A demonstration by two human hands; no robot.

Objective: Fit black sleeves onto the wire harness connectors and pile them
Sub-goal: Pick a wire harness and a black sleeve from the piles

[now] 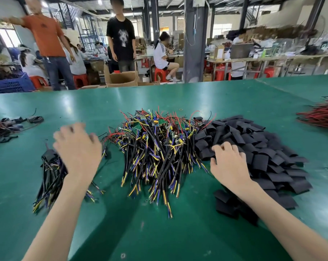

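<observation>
- Harnesses (155,147) of black, yellow and blue wires with small green boards lie heaped at the middle of the green counter (159,232)
- black sleeves (263,147), flat cut pieces, form a broad pile just right of that heap, touching its edge
- right hand (229,162) rests on the near left part of the sleeves, fingers bent down into them; whether its grip is clamped on one I cannot tell
- left hand (78,147), blurred, hovers over a smaller bundle (50,178) of harnesses left of the heap; grip apart, fingers spread, holding nothing
- red wires (321,117) at the far right edge; a dark tangle (5,127) at the far left
- cardboard box (121,79) beyond the counter; a person in a black shirt (121,34) stands behind it
</observation>
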